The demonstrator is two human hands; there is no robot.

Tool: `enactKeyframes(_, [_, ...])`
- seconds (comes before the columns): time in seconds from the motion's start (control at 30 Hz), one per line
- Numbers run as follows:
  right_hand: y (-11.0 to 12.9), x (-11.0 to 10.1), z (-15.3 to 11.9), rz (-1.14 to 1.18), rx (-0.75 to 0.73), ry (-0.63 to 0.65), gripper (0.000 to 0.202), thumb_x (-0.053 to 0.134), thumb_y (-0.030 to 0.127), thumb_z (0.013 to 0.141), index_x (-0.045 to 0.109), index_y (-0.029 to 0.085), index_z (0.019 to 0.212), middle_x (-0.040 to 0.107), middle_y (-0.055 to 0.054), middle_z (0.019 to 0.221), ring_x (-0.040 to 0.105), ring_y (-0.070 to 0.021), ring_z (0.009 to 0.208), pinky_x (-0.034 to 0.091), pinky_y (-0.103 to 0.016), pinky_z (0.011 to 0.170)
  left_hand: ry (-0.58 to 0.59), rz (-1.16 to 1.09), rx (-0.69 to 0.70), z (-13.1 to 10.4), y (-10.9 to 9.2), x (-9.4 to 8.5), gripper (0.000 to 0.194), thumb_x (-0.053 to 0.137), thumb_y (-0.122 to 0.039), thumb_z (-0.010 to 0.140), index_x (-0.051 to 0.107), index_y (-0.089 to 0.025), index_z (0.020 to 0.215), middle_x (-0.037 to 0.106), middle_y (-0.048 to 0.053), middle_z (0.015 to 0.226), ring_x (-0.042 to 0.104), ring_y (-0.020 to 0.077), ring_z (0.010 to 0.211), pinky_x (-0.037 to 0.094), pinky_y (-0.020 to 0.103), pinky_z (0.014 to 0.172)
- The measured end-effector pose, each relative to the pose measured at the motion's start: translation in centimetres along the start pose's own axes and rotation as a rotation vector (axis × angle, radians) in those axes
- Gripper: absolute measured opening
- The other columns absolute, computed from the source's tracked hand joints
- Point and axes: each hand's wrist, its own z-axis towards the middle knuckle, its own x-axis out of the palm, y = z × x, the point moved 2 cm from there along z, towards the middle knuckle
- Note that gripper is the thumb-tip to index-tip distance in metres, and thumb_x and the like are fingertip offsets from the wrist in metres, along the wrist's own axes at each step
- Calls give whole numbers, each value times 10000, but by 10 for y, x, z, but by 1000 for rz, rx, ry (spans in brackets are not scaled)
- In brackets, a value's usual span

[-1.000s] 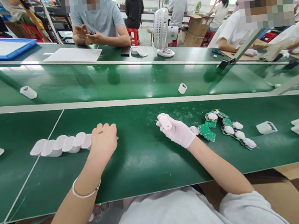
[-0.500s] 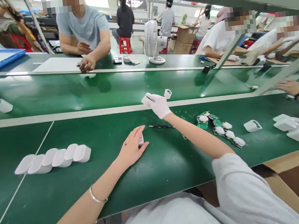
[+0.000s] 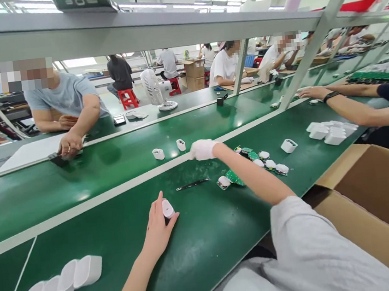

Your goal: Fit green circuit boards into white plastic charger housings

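Bare, my left hand (image 3: 158, 228) wraps its fingers and thumb round a small white casing (image 3: 168, 208) on the green table. My right hand (image 3: 204, 149), in a white glove, is over the pale strip along the belt; its fingers are curled and blurred, and whatever they hold cannot be made out. Just beyond it on the belt are a white housing (image 3: 181, 145) and another white housing (image 3: 158, 154). A black tweezer-like tool (image 3: 192, 184) lies between my hands. Under my right forearm are green circuit boards (image 3: 235, 177) with white round parts.
White open cups (image 3: 88, 271) stand in a row at the lower left. On the right are a single white housing (image 3: 289, 145), a cluster of white cups (image 3: 335, 133) and a cardboard box (image 3: 375, 182). A co-worker's hand (image 3: 312, 93) reaches in; a metal shelf (image 3: 154, 31) crosses above.
The view has turned right and up. My right hand no longer has the white piece showing in its fingers, and a second white housing now sits on the belt near it.
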Motion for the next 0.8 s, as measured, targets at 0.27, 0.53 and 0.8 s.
enactKeyframes(0.27, [-104,-111,-38,-505,243,307,283,653,188,669,747,254,927,714,-22,1027,637,-204,973,471,-269,866,-101,63,41,-1,0,8,610,430,-403,902,183,-249,1438,530,113,1168,500,281,1125,484,464,870])
enactKeyframes(0.53, [-133,-91,12,-537,303,445,507,666,254,675,645,247,1181,684,-46,1105,644,-201,918,482,-269,823,-160,70,62,-12,-2,15,587,400,-410,922,180,-252,1444,526,128,1211,533,264,1099,493,419,854])
enactKeyframes(0.8, [-111,-90,9,-582,319,410,440,708,237,572,707,161,1005,666,-81,973,626,-214,882,469,-270,773,-255,-22,71,-7,19,34,655,487,-188,824,236,-156,1428,647,135,953,626,260,826,516,372,740])
